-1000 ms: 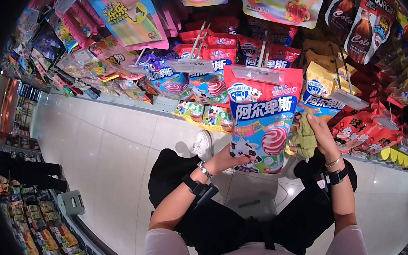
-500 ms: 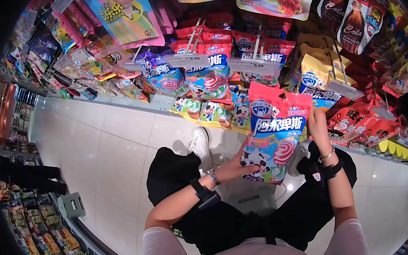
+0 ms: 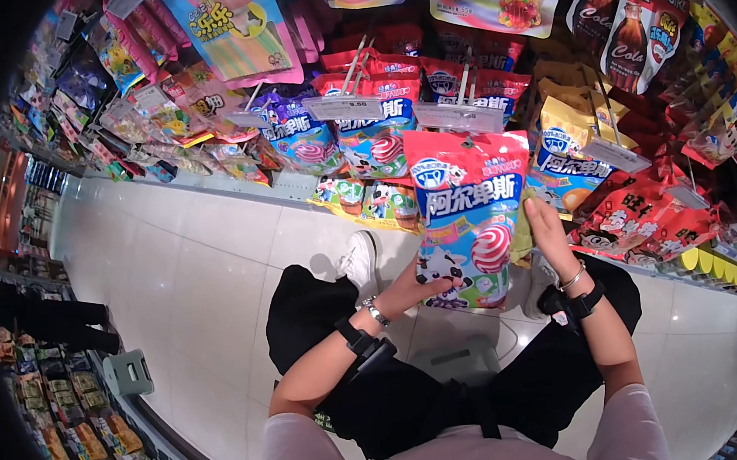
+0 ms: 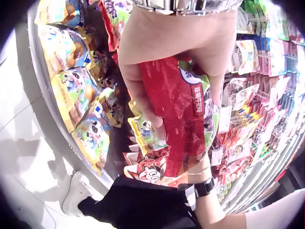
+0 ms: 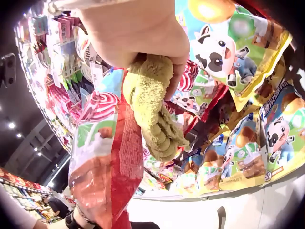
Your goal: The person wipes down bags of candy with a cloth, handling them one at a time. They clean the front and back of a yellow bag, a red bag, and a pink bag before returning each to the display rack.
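My left hand (image 3: 404,290) grips a red and blue candy bag (image 3: 469,212) by its lower left side, thumb across the printed cow on the front. In the left wrist view its fingers curl round the back, where the bag's red seam (image 4: 174,124) shows. My right hand (image 3: 548,230) is at the bag's right edge and holds a bunched yellow-green cloth (image 5: 151,90). The cloth hangs against the back of the bag in the right wrist view. From the head, only a strip of the cloth shows beside the bag.
More candy bags hang on hooks ahead, including a yellow bag (image 3: 565,156) and a red one (image 3: 371,111), with price tags (image 3: 345,108) in front. Yellow-edged bags (image 3: 366,202) lie on the low shelf. A grey-green stool (image 3: 127,374) stands at left, near another person's dark trousers (image 3: 52,315).
The candy bag went down and tilted to the right, then came back up and left, nearly upright. The cloth, hidden behind it half a second ago, shows slightly at its right edge.
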The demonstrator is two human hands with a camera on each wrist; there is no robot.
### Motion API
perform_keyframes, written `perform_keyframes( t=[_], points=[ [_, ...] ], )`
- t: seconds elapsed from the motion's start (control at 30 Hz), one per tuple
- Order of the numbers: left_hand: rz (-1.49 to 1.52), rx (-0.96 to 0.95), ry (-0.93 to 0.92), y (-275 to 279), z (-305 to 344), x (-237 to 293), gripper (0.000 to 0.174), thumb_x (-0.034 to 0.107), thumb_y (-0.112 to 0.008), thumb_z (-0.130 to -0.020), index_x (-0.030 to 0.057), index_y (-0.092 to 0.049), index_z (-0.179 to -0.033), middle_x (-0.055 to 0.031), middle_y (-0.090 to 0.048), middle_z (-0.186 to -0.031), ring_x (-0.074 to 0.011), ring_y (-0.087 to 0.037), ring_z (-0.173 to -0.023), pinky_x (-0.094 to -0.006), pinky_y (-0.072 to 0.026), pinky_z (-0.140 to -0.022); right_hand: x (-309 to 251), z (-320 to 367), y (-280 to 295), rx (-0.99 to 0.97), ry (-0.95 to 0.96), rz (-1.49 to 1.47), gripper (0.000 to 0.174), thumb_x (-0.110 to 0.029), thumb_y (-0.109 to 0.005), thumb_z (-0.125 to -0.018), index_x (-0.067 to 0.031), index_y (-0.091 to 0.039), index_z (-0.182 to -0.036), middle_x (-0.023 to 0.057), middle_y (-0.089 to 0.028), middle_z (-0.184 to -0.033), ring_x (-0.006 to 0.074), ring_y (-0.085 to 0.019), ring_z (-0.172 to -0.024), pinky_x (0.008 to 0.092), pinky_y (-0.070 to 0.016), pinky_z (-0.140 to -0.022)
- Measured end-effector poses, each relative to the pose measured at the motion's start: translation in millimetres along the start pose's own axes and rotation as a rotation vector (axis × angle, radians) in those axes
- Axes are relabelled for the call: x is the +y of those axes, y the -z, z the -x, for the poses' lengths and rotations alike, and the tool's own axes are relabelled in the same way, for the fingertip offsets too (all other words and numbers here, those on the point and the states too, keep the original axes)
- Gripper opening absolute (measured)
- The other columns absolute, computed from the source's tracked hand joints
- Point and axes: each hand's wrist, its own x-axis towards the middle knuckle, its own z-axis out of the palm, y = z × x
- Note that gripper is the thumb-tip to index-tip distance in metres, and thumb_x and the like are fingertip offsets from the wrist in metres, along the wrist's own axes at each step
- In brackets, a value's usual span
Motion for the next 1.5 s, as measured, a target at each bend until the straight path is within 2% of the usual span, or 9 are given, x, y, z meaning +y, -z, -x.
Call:
perform_keyframes(
  t=[0.3, 0.57, 0.77, 0.87, 1.2, 1.33, 1.4, 1.47, 1.5],
  points=[
    [-0.205, 0.016, -0.100, 18, -14, 8, 0.071, 0.009, -0.067, -0.073, 0.0038, -0.024, -0.130, -0.0045, -0.045, -0.117, -0.0103, -0.044, -0.106, -0.0286, -0.0393, -0.089, 12, 6, -1, -0.194, 0.011, 0.160, 0.033, -0.022, -0.037, -0.093, 0.0030, -0.049, -0.110, 0.0142, -0.057, -0.099, 0.0214, -0.051, -0.092, 0.0310, -0.0363, -0.086],
    [-0.253, 0.034, -0.080, 20, -28, 15, 0.061, -0.004, -0.058, -0.075, 0.0054, -0.028, -0.127, -0.0067, -0.048, -0.113, -0.0138, -0.055, -0.093, -0.0275, -0.0441, -0.082, 21, -3, -9, -0.155, 0.011, -0.048, 0.034, -0.022, -0.037, -0.093, 0.0028, -0.048, -0.113, 0.0132, -0.058, -0.099, 0.0194, -0.051, -0.093, 0.0303, -0.0375, -0.085],
    [-0.103, 0.001, 0.087, 33, -36, 0, 0.067, -0.001, -0.064, -0.074, 0.0056, -0.027, -0.130, -0.0053, -0.046, -0.120, -0.0130, -0.047, -0.105, -0.0289, -0.0403, -0.089, 32, -9, -18, -0.146, 0.000, -0.045, 0.037, -0.025, -0.036, -0.093, 0.0028, -0.047, -0.114, 0.0138, -0.058, -0.101, 0.0189, -0.053, -0.093, 0.0294, -0.0382, -0.084],
    [-0.346, 0.059, -0.049, 33, -33, 4, 0.067, -0.001, -0.064, -0.073, 0.0061, -0.029, -0.129, -0.0051, -0.046, -0.120, -0.0129, -0.047, -0.105, -0.0297, -0.0409, -0.088, 23, -7, -19, -0.151, 0.048, -0.069, 0.039, -0.027, -0.037, -0.092, 0.0029, -0.046, -0.115, 0.0142, -0.058, -0.101, 0.0198, -0.053, -0.093, 0.0297, -0.0385, -0.083],
    [-0.224, 0.033, 0.051, 38, -37, 18, 0.068, -0.003, -0.063, -0.072, 0.0067, -0.028, -0.130, -0.0053, -0.043, -0.122, -0.0134, -0.052, -0.100, -0.0299, -0.0438, -0.085, 8, -10, -22, -0.080, 0.100, -0.088, 0.040, -0.029, -0.036, -0.092, 0.0022, -0.046, -0.115, 0.0138, -0.058, -0.100, 0.0192, -0.053, -0.091, 0.0290, -0.0389, -0.082],
    [-0.031, 0.109, -0.037, 34, -48, 20, 0.086, -0.005, -0.065, -0.070, 0.0105, -0.013, -0.137, -0.0077, -0.037, -0.129, -0.0156, -0.049, -0.106, -0.0296, -0.0440, -0.084, 6, -18, -21, -0.071, 0.032, -0.079, 0.040, -0.028, -0.035, -0.093, 0.0013, -0.046, -0.117, 0.0120, -0.058, -0.100, 0.0170, -0.051, -0.091, 0.0282, -0.0384, -0.082],
    [-0.310, 0.344, -0.281, 38, -58, 13, 0.085, -0.013, -0.053, -0.070, 0.0116, -0.009, -0.137, -0.0096, -0.045, -0.115, -0.0172, -0.057, -0.088, -0.0294, -0.0476, -0.076, 10, -21, -25, -0.029, 0.036, -0.100, 0.039, -0.028, -0.034, -0.094, 0.0014, -0.046, -0.117, 0.0108, -0.057, -0.100, 0.0157, -0.050, -0.093, 0.0280, -0.0379, -0.083],
    [-0.247, 0.307, -0.239, 43, -61, 11, 0.089, -0.013, -0.054, -0.069, 0.0129, -0.005, -0.138, -0.0114, -0.038, -0.124, -0.0167, -0.056, -0.090, -0.0288, -0.0481, -0.074, 13, -25, -30, -0.003, 0.074, -0.153, 0.039, -0.028, -0.035, -0.093, 0.0016, -0.045, -0.117, 0.0110, -0.057, -0.102, 0.0167, -0.050, -0.094, 0.0284, -0.0376, -0.084],
    [-0.186, 0.306, -0.280, 40, -63, 16, 0.092, -0.009, -0.061, -0.067, 0.0123, -0.007, -0.139, -0.0094, -0.027, -0.133, -0.0179, -0.043, -0.106, -0.0312, -0.0423, -0.084, 11, -26, -30, 0.007, 0.087, -0.136, 0.039, -0.028, -0.035, -0.093, 0.0018, -0.044, -0.118, 0.0114, -0.057, -0.101, 0.0176, -0.050, -0.094, 0.0287, -0.0374, -0.084]
  ],
)
